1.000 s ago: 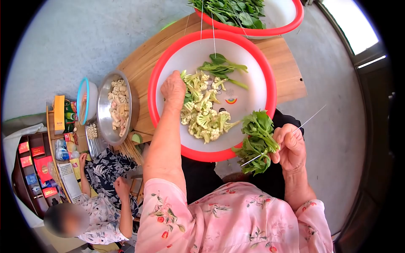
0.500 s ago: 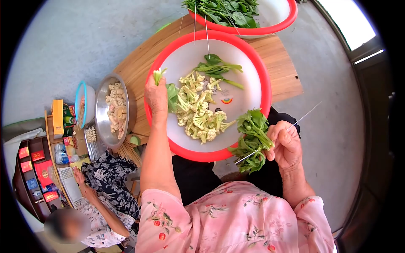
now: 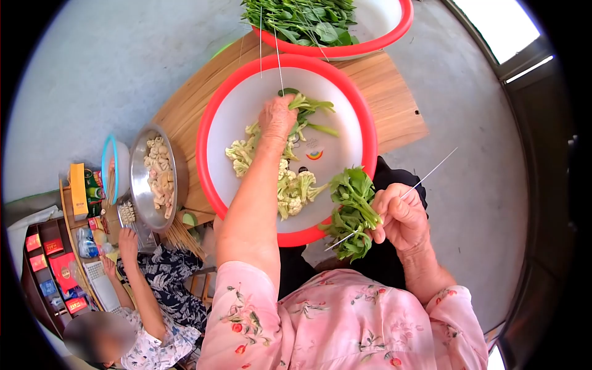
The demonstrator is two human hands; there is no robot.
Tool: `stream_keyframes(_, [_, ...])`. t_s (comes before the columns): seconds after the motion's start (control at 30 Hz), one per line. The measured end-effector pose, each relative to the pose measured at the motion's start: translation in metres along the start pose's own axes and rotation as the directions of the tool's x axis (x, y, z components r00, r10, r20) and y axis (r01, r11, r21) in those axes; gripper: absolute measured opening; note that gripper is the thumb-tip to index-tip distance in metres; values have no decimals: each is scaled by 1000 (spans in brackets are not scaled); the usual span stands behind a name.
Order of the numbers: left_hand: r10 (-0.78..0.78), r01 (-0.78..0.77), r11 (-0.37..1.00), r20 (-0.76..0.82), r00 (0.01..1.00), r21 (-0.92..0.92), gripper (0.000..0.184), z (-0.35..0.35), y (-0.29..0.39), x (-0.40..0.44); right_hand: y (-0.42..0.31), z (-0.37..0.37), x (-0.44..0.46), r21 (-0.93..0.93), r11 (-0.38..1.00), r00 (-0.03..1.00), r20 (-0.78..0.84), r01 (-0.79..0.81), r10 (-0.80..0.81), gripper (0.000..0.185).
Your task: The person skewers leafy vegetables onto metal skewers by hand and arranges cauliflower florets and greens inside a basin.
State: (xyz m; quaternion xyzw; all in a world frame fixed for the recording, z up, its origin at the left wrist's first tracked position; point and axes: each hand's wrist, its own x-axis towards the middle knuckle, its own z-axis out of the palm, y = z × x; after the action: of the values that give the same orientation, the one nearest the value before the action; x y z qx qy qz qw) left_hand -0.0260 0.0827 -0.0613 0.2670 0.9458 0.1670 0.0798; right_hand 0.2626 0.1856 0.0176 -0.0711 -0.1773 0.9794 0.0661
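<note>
My left hand (image 3: 277, 118) is closed at the upper middle of a white basin with a red rim (image 3: 368, 123). A pale stem end of leafy greens (image 3: 300, 102) pokes out of its fingers, beside other green stalks (image 3: 324, 129) lying in the basin. Cauliflower florets (image 3: 298, 192) lie under and below my left wrist. At the basin's lower right, my right hand (image 3: 398, 216) grips a thin metal skewer (image 3: 436, 166). A bunch of leafy greens (image 3: 353, 194) is threaded on the skewer's lower part, against my right fingers.
Another red-rimmed basin (image 3: 394, 31) of greens stands at the back on the wooden table (image 3: 394, 102). To the left are a steel bowl (image 3: 139, 179) with pale pieces and a blue-rimmed container (image 3: 110, 143). A person (image 3: 145, 290) sits at lower left near bamboo skewers (image 3: 183, 239).
My left hand has moved from the basin's left rim right and inward over the stalks, with greens in it. My right hand keeps the loaded skewer. The other person's hand has moved up.
</note>
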Motion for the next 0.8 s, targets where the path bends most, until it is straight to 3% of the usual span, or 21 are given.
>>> stream_keyframes(0.13, [36, -37, 999, 14, 999, 16, 26, 10, -9, -2, 0, 1, 2, 10, 1000, 1000, -2, -6, 6, 25])
stream_keyframes(0.2, [-9, -16, 990, -183, 983, -138, 26, 11, -14, -7, 0, 1, 3, 16, 1000, 1000, 3, -4, 4, 25])
stream_keyframes(0.23, [-9, -16, 990, -181, 983, -137, 26, 10, -19, -7, 0, 2, 4, 18, 1000, 1000, 3, -5, 5, 25])
stream_keyframes(0.3, [-34, -113, 900, -325, 945, -422, 24, 0, -23, -10, 0, 3, 4, 22, 1000, 1000, -1, -6, 6, 25])
stream_keyframes(0.37, [-103, -45, 871, -271, 957, -490, 21, -10, -15, -19, 0, 3, 3, 15, 1000, 1000, -9, -7, 8, 25])
stream_keyframes(0.43, [47, -90, 988, -311, 949, -124, 23, -22, 2, -28, 0, 3, 3, 16, 1000, 1000, -9, -6, 6, 25])
stream_keyframes(0.47, [199, -219, 975, -331, 922, -25, 25, -25, 10, -30, 0, 4, 3, 16, 1000, 1000, -7, -7, 7, 25])
stream_keyframes(0.5, [199, -221, 975, -330, 923, -28, 25, -23, 18, -31, 0, 4, 3, 14, 1000, 1000, -10, -5, 5, 25])
stream_keyframes(0.57, [346, -335, 938, -203, 916, 91, 26, -16, 31, -32, -1, 4, 4, 28, 1000, 1000, -3, -10, 10, 24])
stream_keyframes(0.6, [337, -330, 939, -74, 939, 98, 38, -7, 30, -32, 0, 5, 3, 26, 1000, 1000, -6, -8, 8, 24])
stream_keyframes(0.63, [340, -333, 938, -73, 938, 94, 38, -2, 31, -33, -1, 5, 3, 29, 1000, 1000, -8, -9, 9, 24])
stream_keyframes(0.7, [370, -335, 905, -92, 925, 263, 56, 6, 36, -35, -2, 4, 2, 32, 999, 1000, -16, -5, 5, 24])
stream_keyframes(0.8, [416, -400, 879, -7, 909, 261, 68, 6, 30, -26, -2, 3, -1, 2, 1000, 1000, -13, 5, -5, 24])
